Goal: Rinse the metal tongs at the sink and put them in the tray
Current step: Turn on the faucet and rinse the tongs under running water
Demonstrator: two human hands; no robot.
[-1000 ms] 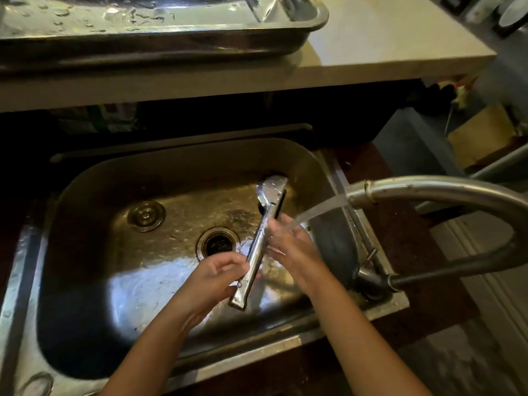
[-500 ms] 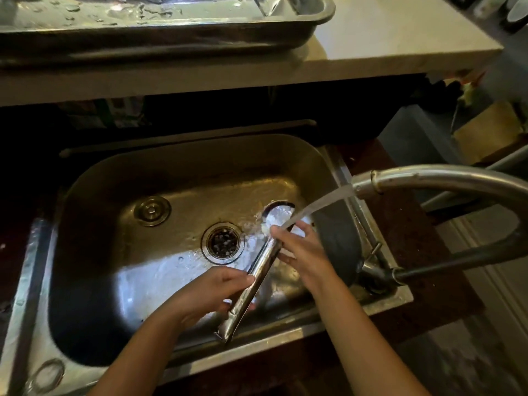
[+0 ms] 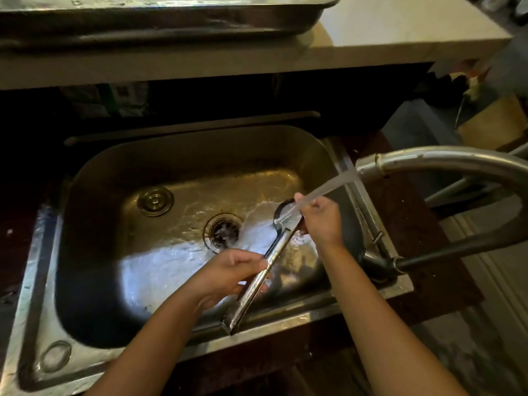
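The metal tongs (image 3: pixel 264 270) slant over the steel sink (image 3: pixel 177 155), handle end toward me and round head up under the running water. My left hand (image 3: pixel 228 274) grips the middle of the shaft. My right hand (image 3: pixel 321 221) is wrapped around the head end, fingers rubbing it where the water stream (image 3: pixel 328 190) lands. The steel tray (image 3: pixel 160 21) sits on the counter above and behind the sink, wet with droplets.
The curved faucet (image 3: pixel 445 161) arches in from the right, with its black hose (image 3: pixel 457 250) below it. The drain (image 3: pixel 224 231) and a round plug (image 3: pixel 155 200) lie on the sink floor. A pale countertop (image 3: pixel 400 27) runs behind, boxes at the far right.
The tongs have slid down and toward me, tilting more. My right hand moved up to the head end under the stream. My left hand stayed on the shaft.
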